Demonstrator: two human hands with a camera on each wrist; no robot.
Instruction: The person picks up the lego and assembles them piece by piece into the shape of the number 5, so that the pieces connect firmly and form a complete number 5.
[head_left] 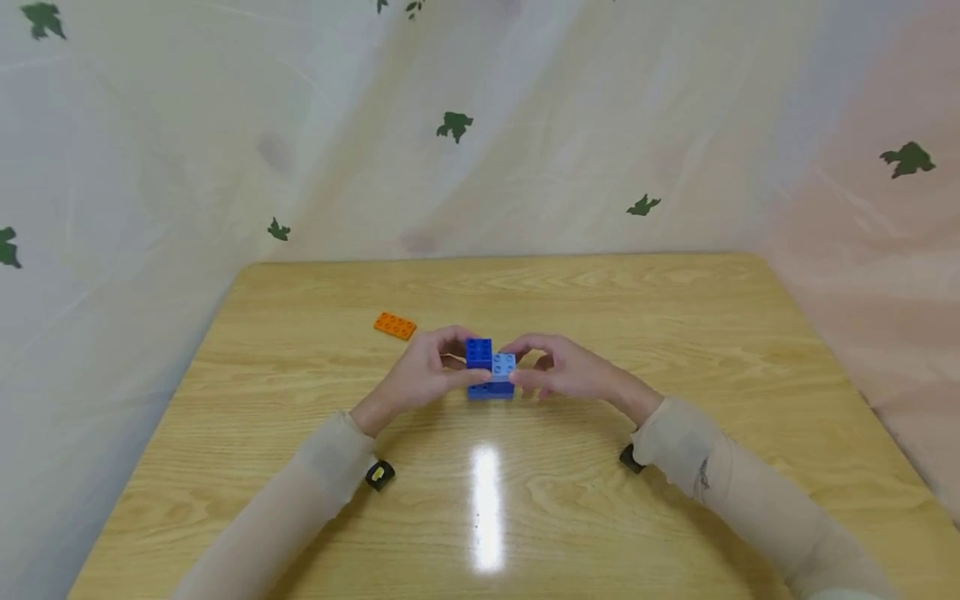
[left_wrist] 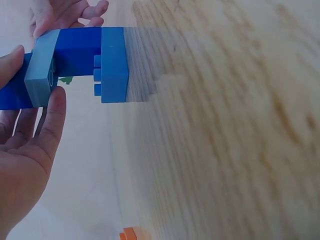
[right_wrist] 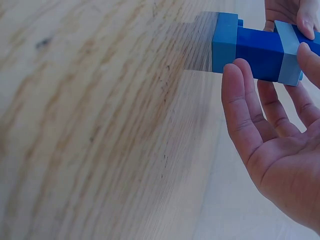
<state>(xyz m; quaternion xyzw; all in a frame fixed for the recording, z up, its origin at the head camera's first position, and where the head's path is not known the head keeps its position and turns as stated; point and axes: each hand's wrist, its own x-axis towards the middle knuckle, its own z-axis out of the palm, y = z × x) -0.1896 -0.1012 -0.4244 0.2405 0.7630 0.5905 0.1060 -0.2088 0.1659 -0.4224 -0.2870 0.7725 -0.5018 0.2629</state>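
Note:
A small stack of toy building bricks stands on the table between both hands. At its bottom is a medium-blue brick (left_wrist: 114, 65), with a dark blue brick (right_wrist: 259, 54) over part of it. A thinner light blue brick (head_left: 503, 365) lies above, reaching to one side. On top sits another dark blue brick (head_left: 478, 350), which the left hand (head_left: 426, 371) pinches between thumb and fingers. From the other side, the right hand (head_left: 566, 369) holds the stack at the light blue brick, thumb in front and fingers behind. Its other fingers spread beside the lower bricks in the right wrist view.
An orange studded brick (head_left: 394, 325) lies on the wooden table (head_left: 600, 533), beyond the left hand. Behind the table hangs a pale cloth (head_left: 540, 167) with green leaf shapes. Dark wrist devices (head_left: 380, 475) show at both sleeves.

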